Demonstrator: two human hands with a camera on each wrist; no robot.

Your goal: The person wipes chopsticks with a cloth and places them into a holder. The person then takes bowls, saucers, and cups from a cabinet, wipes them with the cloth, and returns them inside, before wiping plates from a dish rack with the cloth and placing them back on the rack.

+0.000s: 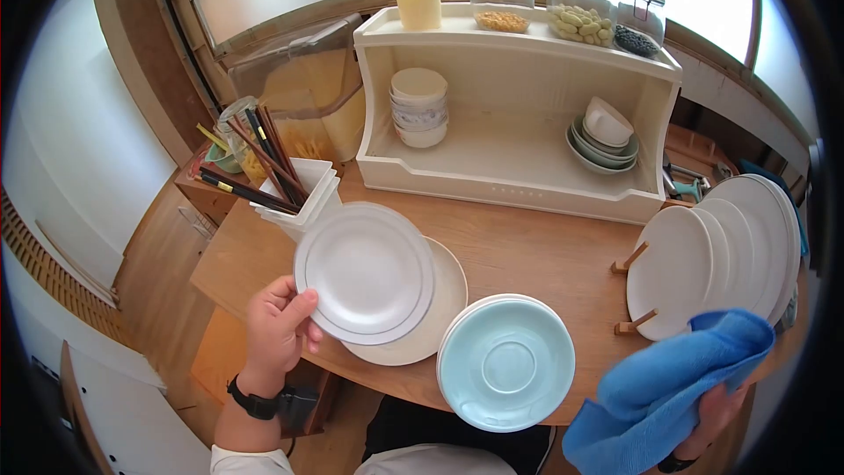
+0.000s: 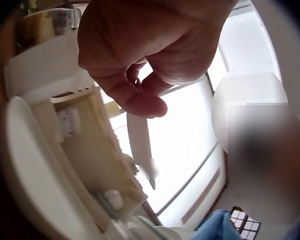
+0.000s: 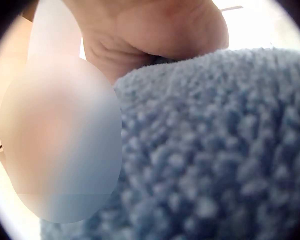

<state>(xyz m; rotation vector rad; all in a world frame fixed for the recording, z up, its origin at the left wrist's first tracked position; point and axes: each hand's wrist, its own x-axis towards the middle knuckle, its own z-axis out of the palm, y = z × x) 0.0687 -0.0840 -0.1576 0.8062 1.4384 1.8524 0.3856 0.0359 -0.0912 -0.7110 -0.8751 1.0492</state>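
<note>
A wooden table (image 1: 536, 251) spreads below and beyond the fingers of both hands. Farthest ahead of them, at its back edge, stands a cream shelf unit (image 1: 519, 88) with 3 glass jars on top. Upright white plates (image 1: 673, 268) stand in a wooden rack, just past the right fingers. A blue cloth (image 1: 677, 387) bunches over the right hand (image 1: 716, 418), hiding most of it. A cream plate (image 1: 450, 292) lies flat to the right of the left fingers, partly covered from above by the gray-rimmed plate (image 1: 367, 273), the piece being worked on, which sits right at the left fingertips. Farther right, between the hands, a turquoise plate (image 1: 507, 369) tops a small stack.

The left hand (image 1: 281, 321) pinches the gray-rimmed plate by its near-left rim: thumb on the face, other fingers behind, as the left wrist view bears out. Of the right fingers, I cannot tell whether they are spread or curled under the cloth.

The step in hand looks like wiping plates 1 at a time, with the cloth well apart from the held plate. The next move probably calls for a steady left pinch while the right fingers bring the cloth across to its face.
</note>
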